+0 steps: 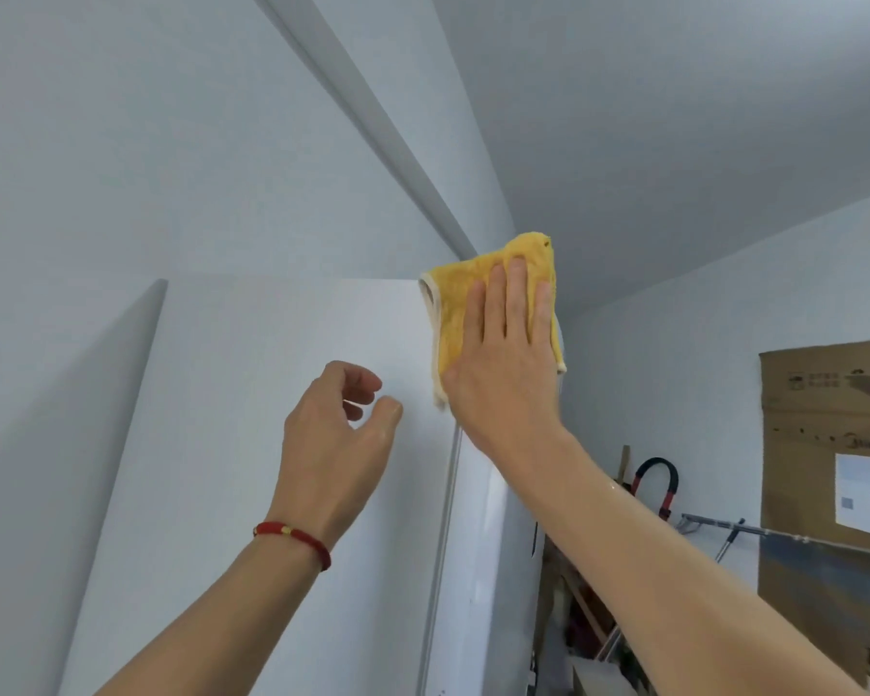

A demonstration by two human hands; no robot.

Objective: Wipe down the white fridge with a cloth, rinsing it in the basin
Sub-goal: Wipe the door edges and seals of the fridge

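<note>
Your right hand [506,374] presses the yellow cloth [473,298] flat, fingers straight, against the fridge [272,444] at its top right corner. Your left hand [335,439] hovers just beside it, fingers loosely curled, holding nothing.

Both forearms are bare, and a red cord bracelet [293,540] with small gold beads circles the left wrist.
</note>
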